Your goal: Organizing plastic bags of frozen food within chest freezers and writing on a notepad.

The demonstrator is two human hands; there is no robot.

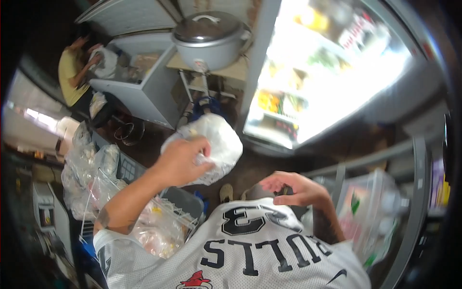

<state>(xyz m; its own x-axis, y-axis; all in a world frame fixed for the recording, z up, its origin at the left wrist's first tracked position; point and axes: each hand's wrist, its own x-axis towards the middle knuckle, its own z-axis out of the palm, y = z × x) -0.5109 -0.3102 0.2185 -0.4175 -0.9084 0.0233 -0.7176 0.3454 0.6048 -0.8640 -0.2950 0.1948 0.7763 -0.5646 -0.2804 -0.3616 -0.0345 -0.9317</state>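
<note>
My left hand (186, 162) is curled at the near side of a white plastic bag (225, 142), its thumb and fingers pinching the plastic. The bag hangs in front of me above the dark floor, and what it holds cannot be made out. My right hand (294, 188) hovers before my white jersey (249, 249), fingers apart and grasping nothing visible. To the left below my forearm, a white wire basket (180, 213) holds clear plastic bags of pale food (158, 231).
A lit upright fridge (260, 108) stands ahead right. A large lidded rice cooker (213, 43) sits on a stand beside an open chest freezer (155, 97), where a person (72, 76) handles a white bag. A grey shelf frame (418, 180) with a clear plastic bin (371, 209) is at right.
</note>
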